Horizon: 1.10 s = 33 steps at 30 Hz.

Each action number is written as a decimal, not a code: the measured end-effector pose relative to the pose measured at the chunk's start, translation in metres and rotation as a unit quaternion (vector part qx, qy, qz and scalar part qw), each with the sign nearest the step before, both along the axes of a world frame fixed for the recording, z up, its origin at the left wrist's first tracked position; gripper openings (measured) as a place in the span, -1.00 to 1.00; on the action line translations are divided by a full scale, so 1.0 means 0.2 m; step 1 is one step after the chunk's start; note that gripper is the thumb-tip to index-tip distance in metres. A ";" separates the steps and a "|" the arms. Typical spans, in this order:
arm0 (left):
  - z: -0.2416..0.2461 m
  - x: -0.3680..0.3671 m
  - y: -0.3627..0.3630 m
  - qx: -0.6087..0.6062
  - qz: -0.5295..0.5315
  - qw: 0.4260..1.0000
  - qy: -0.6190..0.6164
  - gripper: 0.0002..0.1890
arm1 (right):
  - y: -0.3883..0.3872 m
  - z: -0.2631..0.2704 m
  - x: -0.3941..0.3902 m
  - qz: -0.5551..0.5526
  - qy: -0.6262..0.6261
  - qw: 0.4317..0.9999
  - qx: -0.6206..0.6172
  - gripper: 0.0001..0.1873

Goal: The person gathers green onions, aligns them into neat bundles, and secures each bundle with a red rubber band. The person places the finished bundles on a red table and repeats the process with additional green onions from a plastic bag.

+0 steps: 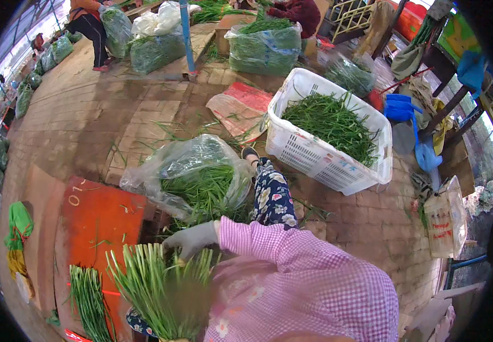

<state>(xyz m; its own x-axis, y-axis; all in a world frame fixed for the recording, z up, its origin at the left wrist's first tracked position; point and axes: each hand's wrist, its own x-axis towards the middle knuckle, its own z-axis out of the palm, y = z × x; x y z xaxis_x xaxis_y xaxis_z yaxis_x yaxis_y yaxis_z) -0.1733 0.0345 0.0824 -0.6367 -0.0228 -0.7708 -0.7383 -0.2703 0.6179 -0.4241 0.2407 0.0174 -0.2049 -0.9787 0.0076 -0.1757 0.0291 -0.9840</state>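
Note:
My right hand (193, 240), in a grey glove, reaches across from the right with its fingers curled at the cut ends of a large bundle of leafy green stalks (144, 278), which look like chives. Its palm side is hidden, so I cannot tell whether stalks are gripped. The bundle stands in front of my lap, ends fanned upward, and a blurred patch covers part of it. Out of view is my left hand. To the left, a second bundle of darker stalks (88, 299) lies on an orange board (101, 226). Beyond my hand sits an open clear plastic bag (203, 149) of loose greens (203, 188).
A white plastic crate (310, 164) holds cut greens (332, 119) at right. Red sheeting (246, 100) lies on the brick floor (75, 128). Filled bags (263, 53), a blue post (186, 38) and two people (88, 21) are farther off. Blue strapping (402, 107) hangs at right.

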 end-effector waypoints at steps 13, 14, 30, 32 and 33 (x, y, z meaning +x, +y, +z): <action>-0.03 -0.03 0.02 0.004 0.011 1.000 0.010 -0.42 | -0.06 0.04 0.07 -0.166 0.134 0.975 -0.065 -0.49; -0.03 -0.04 0.02 0.003 0.014 1.000 0.012 -0.43 | -0.06 0.02 0.08 -0.171 0.163 0.969 -0.073 -0.41; -0.09 0.46 -0.01 -0.028 0.138 0.984 0.113 -0.48 | 0.17 0.26 -0.15 -0.213 -0.210 0.940 -0.163 -0.84; -0.11 0.58 0.03 -0.059 0.146 0.974 0.165 -0.49 | 0.18 0.27 -0.18 -0.285 -0.221 0.914 -0.187 -0.70; -0.11 0.61 0.05 -0.094 0.125 0.955 0.251 -0.49 | 0.16 0.26 -0.19 -0.344 -0.224 0.889 -0.203 -0.63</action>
<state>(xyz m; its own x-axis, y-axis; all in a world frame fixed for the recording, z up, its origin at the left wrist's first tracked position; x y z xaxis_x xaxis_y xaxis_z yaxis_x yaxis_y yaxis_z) -0.0506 0.0436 0.0598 -0.8813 -0.3305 -0.3379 -0.2642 -0.2482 0.9320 -0.4629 0.2736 0.0684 -0.8248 -0.5569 0.0982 0.1588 -0.3947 -0.9050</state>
